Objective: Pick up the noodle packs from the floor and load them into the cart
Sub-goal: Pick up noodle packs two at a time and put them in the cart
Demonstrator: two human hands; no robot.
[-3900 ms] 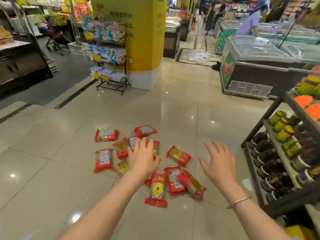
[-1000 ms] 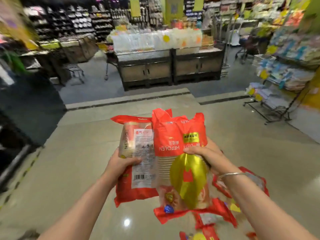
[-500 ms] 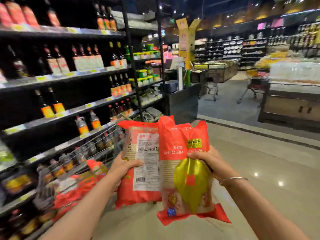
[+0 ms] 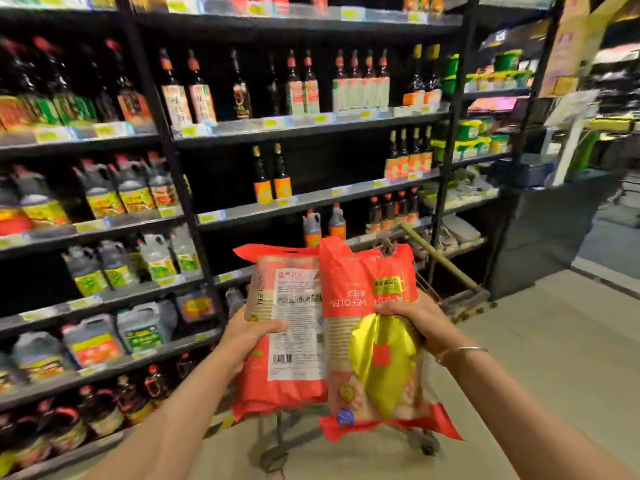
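The left hand (image 4: 247, 336) has a grip on one noodle pack (image 4: 287, 336), thumb curled over its front beside the white label, fingers hidden behind it. The right hand (image 4: 412, 315) has a grip on a second noodle pack (image 4: 375, 344), its thumb lying across the front just above the yellow patch; a bracelet (image 4: 462, 351) circles that wrist. Both packs are held upright in the air, side by side and touching, the right one overlapping the left one's edge. Directly behind and below the grips stands the cart (image 4: 446, 271), its handle bar showing past the right pack and a wheel beneath it. To the left of the grips run shelves (image 4: 311, 128) of bottles.
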